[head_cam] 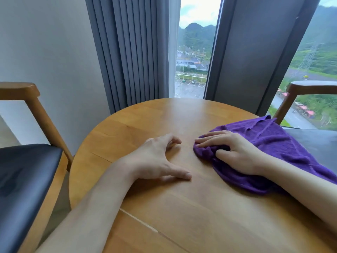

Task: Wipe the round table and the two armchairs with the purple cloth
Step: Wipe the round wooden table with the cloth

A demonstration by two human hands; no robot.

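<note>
Daylight from the tall window (191,52) falls across the round wooden desk (164,115), where the fingers (206,138) of the right hand (235,150) lie nearly straight and press flat on the purple cloth (273,141), the thumb tucked against a bunched fold beneath the palm. Just beside them, on bare wood, the left hand (156,157) rests released and holding nothing, its fingers loosely bent with the tips touching the desk and the thumb splayed toward the near edge. Behind the right wrist the cloth trails away to the desk's right rim, where part of it appears to hang over. Farther out, one armchair (27,161) with a dark seat stands to the left of the left hand, and the wooden arm of the other armchair (310,88) shows beyond the cloth on the right. I judge the desk wiping under way, both chairs yet to do. The risk: pressed rather than gripped, the cloth may bunch or slip under the palm, and its overhanging tail could drag it off the rim.
</note>
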